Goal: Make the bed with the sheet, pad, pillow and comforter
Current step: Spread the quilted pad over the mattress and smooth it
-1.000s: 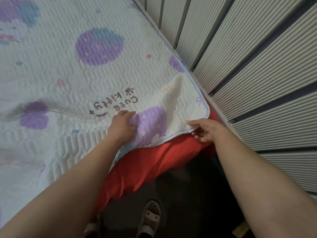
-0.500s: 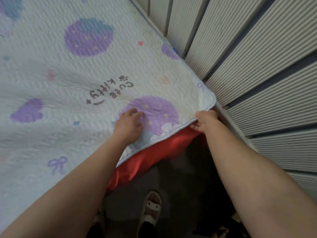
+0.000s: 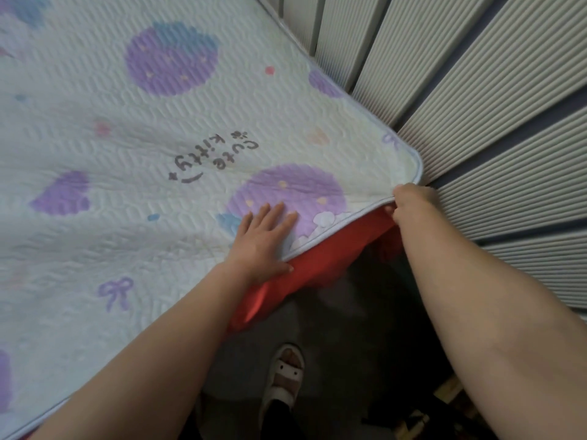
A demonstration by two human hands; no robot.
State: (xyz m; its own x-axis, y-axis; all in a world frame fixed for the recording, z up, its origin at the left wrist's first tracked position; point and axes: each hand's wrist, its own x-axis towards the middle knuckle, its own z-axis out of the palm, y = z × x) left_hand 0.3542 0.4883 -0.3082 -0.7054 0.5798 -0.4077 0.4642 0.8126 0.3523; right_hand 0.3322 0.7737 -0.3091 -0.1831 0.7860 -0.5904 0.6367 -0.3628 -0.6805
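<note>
A white quilted pad (image 3: 133, 147) with purple blobs, bows and the words "Cute Kitty" lies spread over the bed. A red sheet (image 3: 320, 265) hangs down the bed's near side under it. My left hand (image 3: 263, 239) rests flat on the pad near its near edge, fingers spread on a purple blob. My right hand (image 3: 409, 201) pinches the pad's edge just below its rounded corner, next to the wall. Pillow and comforter are out of view.
A ribbed white wall panel (image 3: 476, 106) runs along the bed's right side, tight against the pad's corner. Below the bed is a dark grey floor (image 3: 343, 344) with my sandalled foot (image 3: 286, 376). Some small clutter lies at the lower right.
The raised fold near the pad's corner has been pulled flat and the corner now reaches the wall. My left hand has opened flat on the pad. My right hand stays at the corner edge.
</note>
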